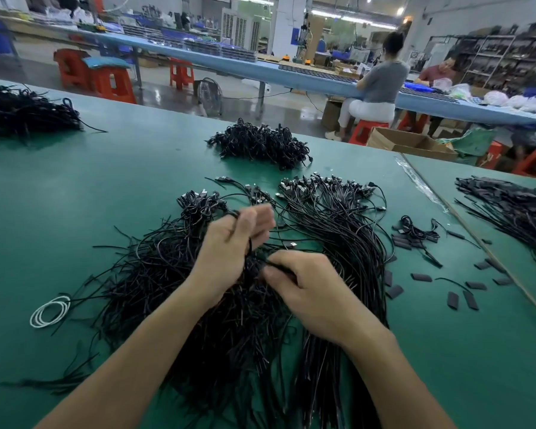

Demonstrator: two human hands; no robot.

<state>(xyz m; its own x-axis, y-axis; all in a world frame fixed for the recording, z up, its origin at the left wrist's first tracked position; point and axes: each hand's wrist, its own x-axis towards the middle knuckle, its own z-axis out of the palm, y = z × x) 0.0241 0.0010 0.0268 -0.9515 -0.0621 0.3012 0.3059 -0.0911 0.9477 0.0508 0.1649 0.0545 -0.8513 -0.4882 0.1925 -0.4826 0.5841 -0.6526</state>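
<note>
Tangled black cables [235,320] crowd table [75,187], white loop [50,311] beside

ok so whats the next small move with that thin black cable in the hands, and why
Probably draw the thin black cable up and clear of the tangled black cable pile. The left hand grips it above the pile while the right hand pinches strands lower down, so its tail looks caught.

both bare forearms reach forward, close together. the left grip [235,239], blurred, is higher and holds a black cable [248,244]; the right grip [307,292] is lower, fingers curled, pinching cable strands [271,265].
</note>
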